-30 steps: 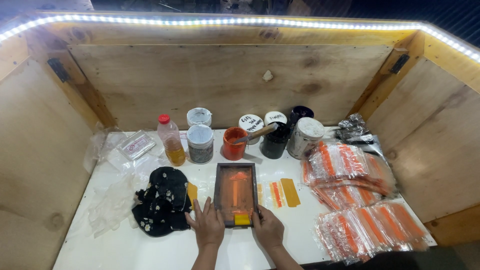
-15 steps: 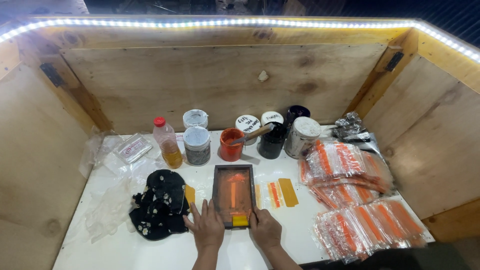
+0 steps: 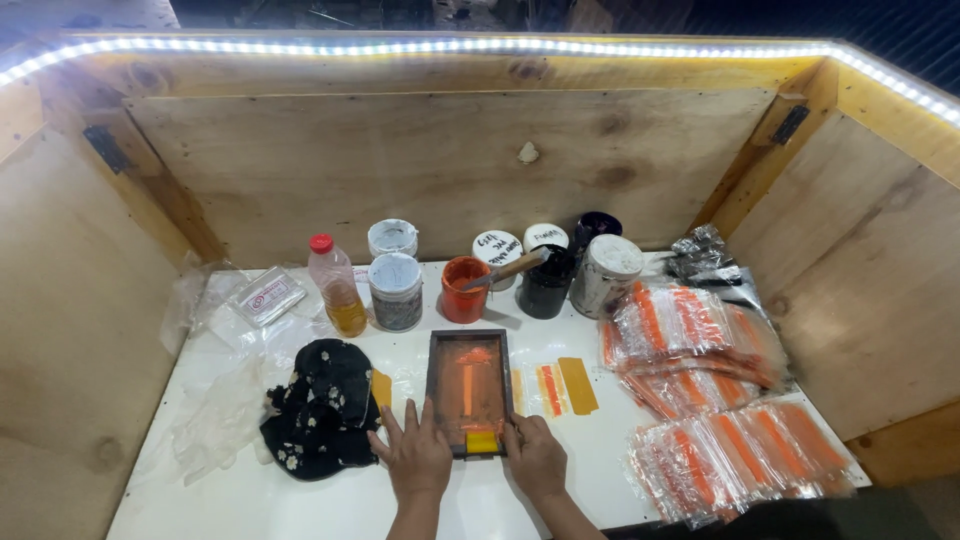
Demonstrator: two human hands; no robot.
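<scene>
- Down at the near edge of the white counter [image 3: 300,500], both hands press flat beside a small dark-framed printing screen [image 3: 468,392], one on each side, which looks like a way to keep the frame from sliding.
- Left hand [image 3: 418,455]: fingers spread, palm down against the frame's left rim — an open grip, nothing clasped.
- Right hand [image 3: 535,455]: same story on the right rim, flat and unclenched.
- Inside the frame, an orange stripe runs down the mesh, and a yellow squeegee block [image 3: 482,441] sits at the near end between the hands.
- Just left lies a black flowered cloth [image 3: 322,405], close enough for wiping.
- Behind, an orange ink pot [image 3: 464,289] with a stick in it stands among the other jars.
- Off right, bagged orange pieces [image 3: 700,380] are stacked well apart from the wet frame.
</scene>
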